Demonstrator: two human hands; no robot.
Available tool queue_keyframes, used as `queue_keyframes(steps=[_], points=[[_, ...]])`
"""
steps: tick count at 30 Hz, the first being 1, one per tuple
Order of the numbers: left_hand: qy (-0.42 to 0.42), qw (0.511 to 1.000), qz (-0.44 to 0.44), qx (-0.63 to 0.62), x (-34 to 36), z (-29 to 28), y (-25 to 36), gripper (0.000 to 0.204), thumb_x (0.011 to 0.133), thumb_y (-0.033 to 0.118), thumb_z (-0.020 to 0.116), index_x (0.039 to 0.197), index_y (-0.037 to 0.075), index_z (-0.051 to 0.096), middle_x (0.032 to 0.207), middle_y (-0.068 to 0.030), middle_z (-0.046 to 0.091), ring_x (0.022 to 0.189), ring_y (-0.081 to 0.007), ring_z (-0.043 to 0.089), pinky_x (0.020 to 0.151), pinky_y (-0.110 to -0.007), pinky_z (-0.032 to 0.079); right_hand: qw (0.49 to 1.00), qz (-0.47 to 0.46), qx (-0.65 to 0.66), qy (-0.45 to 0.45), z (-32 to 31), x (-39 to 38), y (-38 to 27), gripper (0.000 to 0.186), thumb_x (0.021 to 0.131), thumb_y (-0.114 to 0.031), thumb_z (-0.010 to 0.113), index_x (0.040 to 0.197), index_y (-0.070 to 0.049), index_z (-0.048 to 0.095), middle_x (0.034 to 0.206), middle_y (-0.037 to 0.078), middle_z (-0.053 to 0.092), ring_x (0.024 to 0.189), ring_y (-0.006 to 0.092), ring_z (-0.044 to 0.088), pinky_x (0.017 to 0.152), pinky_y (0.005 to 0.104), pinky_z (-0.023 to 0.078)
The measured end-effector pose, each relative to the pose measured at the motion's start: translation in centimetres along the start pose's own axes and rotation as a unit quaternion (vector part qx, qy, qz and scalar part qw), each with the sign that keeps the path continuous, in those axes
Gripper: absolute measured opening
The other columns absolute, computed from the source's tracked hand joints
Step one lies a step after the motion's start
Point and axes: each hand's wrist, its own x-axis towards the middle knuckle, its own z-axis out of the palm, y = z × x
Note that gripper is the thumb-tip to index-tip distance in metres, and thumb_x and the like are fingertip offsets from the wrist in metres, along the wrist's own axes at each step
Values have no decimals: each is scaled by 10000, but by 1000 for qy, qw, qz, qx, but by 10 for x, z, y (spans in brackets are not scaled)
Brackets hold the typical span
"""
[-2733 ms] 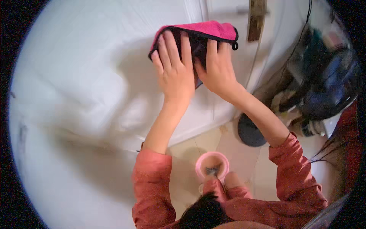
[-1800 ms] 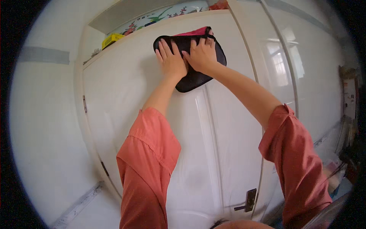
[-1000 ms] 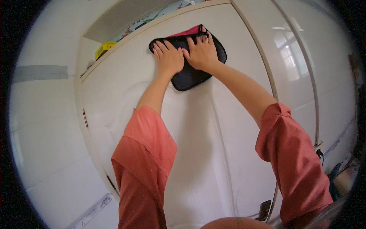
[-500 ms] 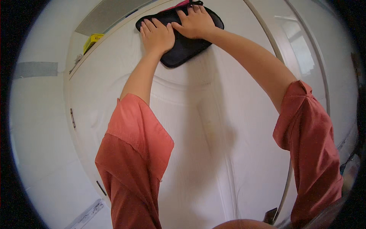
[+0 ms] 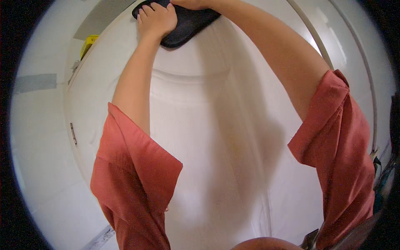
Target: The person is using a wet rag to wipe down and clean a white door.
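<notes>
A flat black padded piece with rounded corners (image 5: 185, 31) lies against the pale door (image 5: 179, 133) at the top of the view; its upper part is cut off. My left hand (image 5: 157, 20) rests flat on its left side, open, with the fingers stretched upward and apart. My right hand (image 5: 191, 3) touches the top of the black piece at the picture's upper edge. Only its thumb side shows, the thumb stretched out toward my left hand; the other fingers are out of view. What kind of thing the black piece is I cannot make out.
A yellow box (image 5: 88, 43) sits in a recess at the upper left, beyond the door's edge. Pale wall tiles (image 5: 37, 137) with a grey strip (image 5: 35, 83) run down the left. A hinge (image 5: 73, 133) shows on the door's left edge. A door frame (image 5: 312, 31) rises at the right.
The view has shifted, so the hands and black piece sit higher and further left in it. My right hand's fingers and the pink part on top have left the picture.
</notes>
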Motion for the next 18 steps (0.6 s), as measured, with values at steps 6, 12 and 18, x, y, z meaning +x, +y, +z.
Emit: queue_keyframes(steps=[6,12,18], points=[[-25,995,-28,-97,-15,-27,57,673,891,404,372,1244,-168,362,1326,-365,344,1294,-445,298,1089,-464,203,999,-12,-38,-1,-8,-19,31,667,881,-547,358,1269,-19,484,1295,285,451,1268,401,364,1083,449,221],[57,995,18,-84,-51,-32,50,638,885,358,425,1237,-172,382,1305,-378,362,1273,-460,320,1083,-480,207,993,-65,-20,93,-3,-47,13,552,863,-463,430,1084,21,577,1113,295,556,1116,427,481,1021,477,299],[58,992,58,-94,-98,-50,64,617,868,327,471,1222,-171,390,1299,-369,372,1261,-460,329,1072,-488,227,996,-73,-3,51,-16,-98,-4,411,856,-359,448,983,8,582,988,277,591,1001,404,534,957,483,346]])
